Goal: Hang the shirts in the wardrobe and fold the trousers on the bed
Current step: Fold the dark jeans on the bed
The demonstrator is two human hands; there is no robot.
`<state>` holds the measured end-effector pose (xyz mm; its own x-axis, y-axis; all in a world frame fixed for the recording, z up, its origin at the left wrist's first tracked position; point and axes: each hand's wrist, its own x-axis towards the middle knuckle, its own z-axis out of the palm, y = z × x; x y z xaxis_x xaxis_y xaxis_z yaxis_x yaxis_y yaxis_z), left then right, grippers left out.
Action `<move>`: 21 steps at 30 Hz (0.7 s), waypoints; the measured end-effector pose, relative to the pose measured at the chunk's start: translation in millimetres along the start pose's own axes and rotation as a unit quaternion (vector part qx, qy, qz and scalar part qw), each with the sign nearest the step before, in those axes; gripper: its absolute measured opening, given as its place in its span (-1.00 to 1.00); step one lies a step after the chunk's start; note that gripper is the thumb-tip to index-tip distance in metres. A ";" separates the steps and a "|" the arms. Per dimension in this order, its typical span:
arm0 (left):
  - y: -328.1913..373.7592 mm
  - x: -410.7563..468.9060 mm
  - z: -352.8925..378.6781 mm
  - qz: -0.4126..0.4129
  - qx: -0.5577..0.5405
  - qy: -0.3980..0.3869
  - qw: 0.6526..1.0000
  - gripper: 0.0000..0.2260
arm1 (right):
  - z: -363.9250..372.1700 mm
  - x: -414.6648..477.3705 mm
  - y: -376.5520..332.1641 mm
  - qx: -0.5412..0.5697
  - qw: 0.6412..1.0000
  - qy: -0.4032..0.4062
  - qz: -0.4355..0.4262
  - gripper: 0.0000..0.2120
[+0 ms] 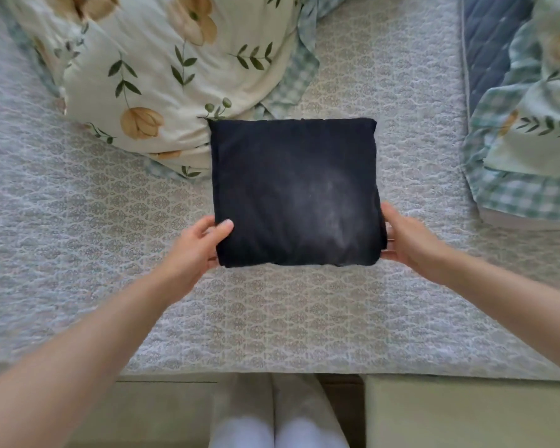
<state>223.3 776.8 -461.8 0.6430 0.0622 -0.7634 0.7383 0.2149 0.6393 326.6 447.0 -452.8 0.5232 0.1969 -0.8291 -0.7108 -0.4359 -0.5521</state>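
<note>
Trousers: dark navy trousers point(295, 192), folded into a compact, nearly square packet, at the centre of the frame on the bed point(110, 221).
Long axis: the packet is a little wider than it is deep, so its longer side runs left to right across the frame; its edges sit roughly square with the bed's near edge.
Facing: a plain, smooth panel of cloth faces up. Which end holds the waistband or the hems cannot be told.
Contact with bed: the far edge lies against the bedcover. Whether the near edge is raised off it cannot be told.
Left hand: the left hand point(194, 250) grips the packet's lower left corner, thumb on top of the cloth and fingers tucked round the edge beneath.
Right hand: the right hand point(411, 240) grips the lower right edge, fingers curled round it and partly hidden under the fabric.
Bedcover: pale grey quilting with a small repeating motif fills most of the frame.
Floral duvet: a cream floral duvet point(162, 59) with a green check underside is bunched at the upper left, touching the packet's far left corner.
Other bedding: a second heap of floral and check bedding point(530, 124) lies at the right edge, well apart from the trousers, with a blue quilted cloth point(488, 43) behind it.
Bottom of frame: the person's legs point(278, 421) in white stand against the bed's near side.
</note>
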 end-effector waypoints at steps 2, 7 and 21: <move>-9.2 -2.2 6.5 0.021 0.049 0.038 0.998 -0.73 | 9.6 -0.8 0.7 -0.028 0.999 0.011 -0.015 -0.59; -17.0 -13.2 21.0 0.108 0.068 0.112 0.985 -0.74 | 20.1 -4.8 7.1 -0.101 0.986 0.090 -0.094 -0.65; -38.4 -6.3 16.9 0.035 0.142 0.170 0.974 -0.66 | 8.2 -2.8 14.2 -0.037 0.995 0.093 0.018 -0.66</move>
<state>194.3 751.7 -480.0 0.6248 0.3977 -0.6719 0.7523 -0.0764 0.6544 311.2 447.4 -459.0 0.5801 0.0175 -0.8143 -0.6978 -0.5050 -0.5080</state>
